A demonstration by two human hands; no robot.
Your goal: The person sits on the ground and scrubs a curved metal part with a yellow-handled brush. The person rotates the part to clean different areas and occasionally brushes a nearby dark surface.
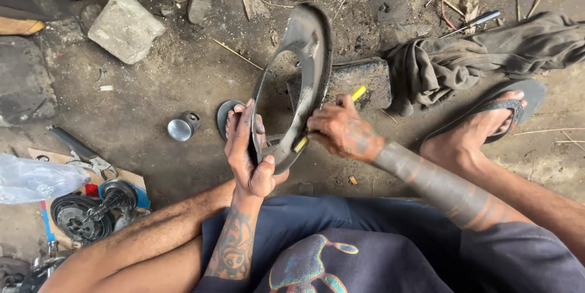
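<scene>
Ring-shaped part: a grey, grimy, oval metal ring with a flat flange [308, 74] is held upright on edge above the dirt floor [158, 86], between the knees, its lower rim close to the body.
Head view, left hand: the left hand [250, 153] is clasped around the near left rim of the ring, palm against the outer face, thumb hooked over the lower edge.
Head view, right hand: the right hand [341, 131] is closed around a yellow-handled tool [358, 92]; the handle juts out past the knuckles, and a yellow stretch shows again at the ring's lower rim, pressed to the inner side. The tip cannot be made out.
Step in hand: judged to be working or scraping along the ring's inner edge while it is steadied.
Next move: likely a firm hold by the left hand is called for, with the tool pressure kept clear of the thumb.
Surroundings: a grey stone block [125, 28], a small metal cylinder cap [183, 127], a crumpled dark cloth [481, 55] and a black toothed clutch-like assembly [91, 211] lie well apart.
</scene>
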